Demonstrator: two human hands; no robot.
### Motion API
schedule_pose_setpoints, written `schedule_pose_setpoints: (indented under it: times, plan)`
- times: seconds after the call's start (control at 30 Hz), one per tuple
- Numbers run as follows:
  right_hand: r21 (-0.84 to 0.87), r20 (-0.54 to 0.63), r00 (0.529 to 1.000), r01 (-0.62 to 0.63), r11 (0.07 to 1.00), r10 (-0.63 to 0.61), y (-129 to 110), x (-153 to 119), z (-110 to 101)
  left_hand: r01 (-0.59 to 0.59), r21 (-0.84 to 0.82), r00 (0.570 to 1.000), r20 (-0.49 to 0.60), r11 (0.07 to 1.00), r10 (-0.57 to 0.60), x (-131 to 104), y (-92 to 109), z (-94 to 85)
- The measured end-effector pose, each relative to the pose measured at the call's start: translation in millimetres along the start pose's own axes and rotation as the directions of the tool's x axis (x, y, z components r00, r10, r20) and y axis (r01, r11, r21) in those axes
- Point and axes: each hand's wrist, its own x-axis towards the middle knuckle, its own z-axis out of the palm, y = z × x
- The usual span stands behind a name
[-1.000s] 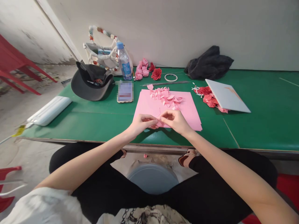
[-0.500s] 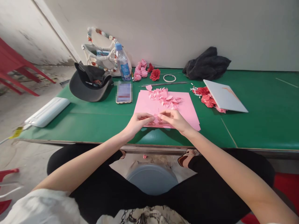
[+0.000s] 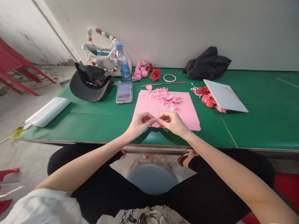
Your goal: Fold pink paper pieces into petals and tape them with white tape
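Note:
My left hand point(image 3: 141, 123) and my right hand point(image 3: 171, 122) meet fingertip to fingertip over the near edge of a stack of pink paper sheets point(image 3: 144, 102). Both are closed in a pinch on a small pink paper piece point(image 3: 155, 124), partly hidden by the fingers. Just beyond my hands, a pile of folded pink paper pieces point(image 3: 163, 96) is spread over the sheets. One flat pink petal-shaped piece point(image 3: 149, 87) lies at the stack's far edge.
Behind the sheets are thin wires point(image 3: 165, 84), a white ring point(image 3: 169, 78), red paper roses point(image 3: 154, 74) and pink paper flowers point(image 3: 140, 70). A phone point(image 3: 124, 92), cap point(image 3: 90, 85) and bottle point(image 3: 123, 62) stand left. To the right, a white board point(image 3: 225, 96) leans over red paper flowers point(image 3: 208, 100).
My two hands have come closer together, so their fingertips now touch on the pink paper piece. The things on the table have stayed in place.

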Motion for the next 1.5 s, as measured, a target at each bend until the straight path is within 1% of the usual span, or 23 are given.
schedule_pose_setpoints:
  times: [0.07,0.13,0.27,0.4,0.53,0.6,0.7,0.77,0.83,0.9,0.93,1.0,1.03,1.07,1.13,1.2,1.3,1.4,1.5]
  plan:
    - [0.085,-0.018,0.998,-0.065,0.994,0.067,0.6,0.8,2.6,-0.045,0.078,0.998,-0.038,0.996,0.048,1.3,-2.0,-0.9]
    - [0.148,-0.029,0.994,-0.099,0.984,0.104,1.9,2.2,4.3,-0.077,0.148,0.993,-0.074,0.986,0.089,2.9,-3.8,-2.1]
    - [0.187,-0.024,0.998,-0.060,0.981,0.066,4.7,3.2,5.0,-0.107,0.218,0.984,-0.119,0.970,0.135,4.5,-4.7,-3.5]
    - [0.208,-0.003,0.999,-0.049,0.977,0.051,7.6,1.0,7.5,-0.112,0.190,0.980,-0.143,0.975,0.140,1.8,-2.1,-1.7]
    - [0.244,0.000,0.998,-0.059,0.968,0.061,10.7,0.5,10.2,-0.090,0.152,0.987,-0.115,0.984,0.108,-0.8,-1.2,1.1]
    - [0.282,0.039,0.996,-0.092,0.955,0.085,10.3,1.0,9.6,-0.090,0.137,0.988,-0.109,0.986,0.105,-1.2,-2.0,2.1]
    - [0.307,0.091,0.990,-0.132,0.943,0.110,5.8,1.9,5.8,-0.114,0.141,0.983,-0.126,0.983,0.132,-1.0,-2.6,2.0]
    - [0.268,0.096,0.990,-0.129,0.955,0.107,2.6,3.3,1.0,-0.122,0.156,0.984,-0.112,0.980,0.141,0.2,-2.2,0.0]
    - [0.214,0.049,0.995,-0.096,0.972,0.087,1.8,6.0,-5.8,-0.121,0.180,0.987,-0.084,0.976,0.138,3.2,-2.0,-4.4]
    - [0.185,-0.077,0.994,-0.061,0.981,0.076,3.8,9.8,-13.7,-0.117,0.242,0.988,-0.069,0.963,0.137,7.8,-3.1,-11.3]
    - [0.181,-0.171,0.982,-0.053,0.982,0.084,5.5,11.6,-17.4,-0.115,0.303,0.988,-0.064,0.946,0.141,10.3,-4.4,-15.4]
    - [0.156,-0.314,0.943,-0.061,0.986,0.108,8.8,14.0,-22.4,-0.104,0.469,0.983,-0.086,0.877,0.163,15.1,-8.5,-23.5]
    - [0.136,-0.348,0.931,-0.063,0.989,0.107,10.0,14.4,-23.2,-0.100,0.547,0.984,-0.069,0.831,0.164,17.0,-11.0,-26.9]
    - [0.110,-0.354,0.930,-0.062,0.992,0.097,10.7,14.1,-22.8,-0.104,0.606,0.985,-0.049,0.788,0.168,18.6,-13.5,-29.6]
    - [0.054,-0.314,0.948,-0.041,0.998,0.056,10.6,12.1,-19.5,-0.126,0.676,0.983,-0.013,0.726,0.182,20.7,-18.4,-32.5]
    - [-0.001,-0.262,0.965,-0.013,1.000,0.013,9.6,9.3,-15.3,-0.149,0.686,0.980,0.004,0.712,0.200,22.2,-21.9,-32.8]
    - [-0.055,-0.225,0.974,0.013,0.998,-0.025,9.0,6.7,-12.1,-0.142,0.645,0.980,-0.017,0.751,0.199,24.2,-23.6,-31.6]
    - [-0.123,-0.221,0.974,0.025,0.992,-0.052,10.2,6.9,-12.4,-0.126,0.592,0.978,-0.062,0.796,0.201,24.5,-20.6,-29.6]
    - [-0.254,-0.249,0.951,0.118,0.960,-0.183,11.6,7.9,-11.0,-0.157,0.472,0.974,-0.069,0.868,0.214,20.4,-14.1,-24.2]
